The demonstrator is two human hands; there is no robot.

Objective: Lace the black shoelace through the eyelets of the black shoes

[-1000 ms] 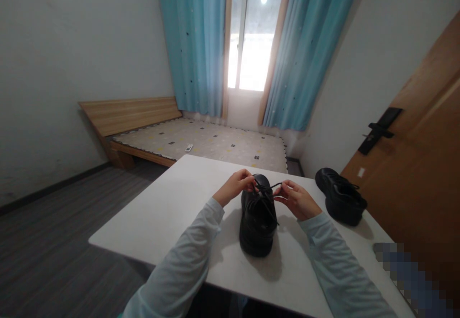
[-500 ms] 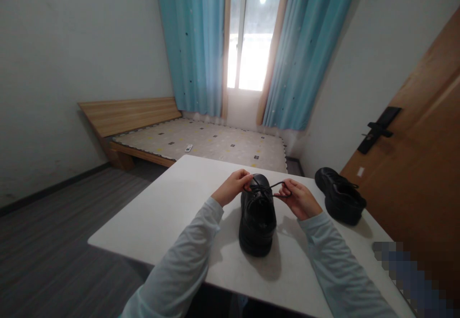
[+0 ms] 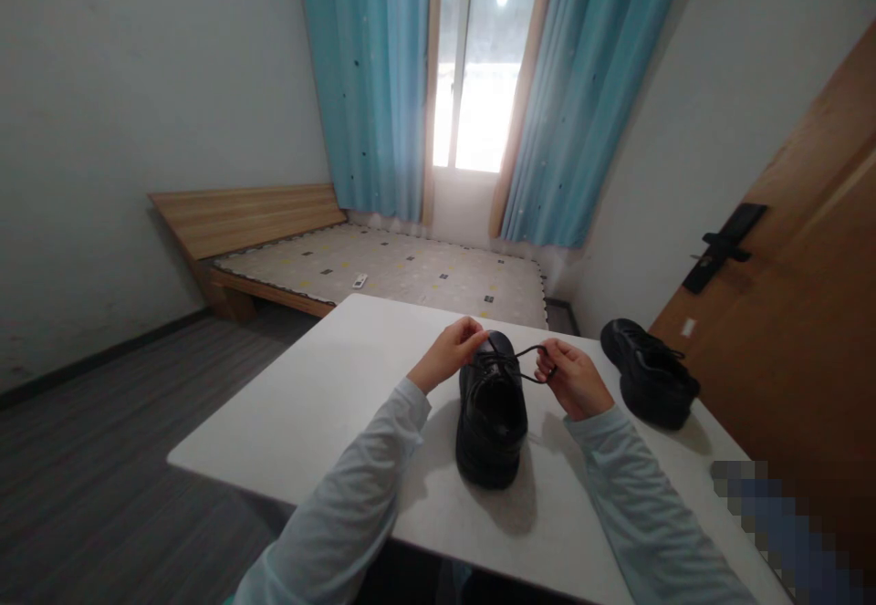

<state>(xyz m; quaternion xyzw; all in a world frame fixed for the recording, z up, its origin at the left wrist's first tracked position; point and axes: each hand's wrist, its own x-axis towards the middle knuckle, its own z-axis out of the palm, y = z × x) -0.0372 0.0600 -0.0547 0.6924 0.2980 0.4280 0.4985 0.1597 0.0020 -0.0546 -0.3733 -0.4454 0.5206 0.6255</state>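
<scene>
A black lace-up shoe (image 3: 491, 418) stands on the white table (image 3: 307, 404), its toe pointing away from me and its heel toward me. Above the toe's left side, my left hand (image 3: 452, 349) pinches a black shoelace between thumb and fingers. On the shoe's right, my right hand (image 3: 573, 377) grips a loop of the black shoelace (image 3: 526, 351), drawn out sideways from the tongue area. Part of the lace is hidden behind the fingers of each hand.
Another black shoe (image 3: 650, 375) sits at the table's right edge, beside a wooden door (image 3: 800, 313) with a black handle. Beyond the table is a low bed (image 3: 411, 263) with a small white remote (image 3: 359, 281) on it. Blue curtains (image 3: 376, 85) frame the window.
My left hand has shifted slightly up and right, closer over the toe of the shoe. The right hand keeps hold of the lace loop with little movement. The shoe stays in place.
</scene>
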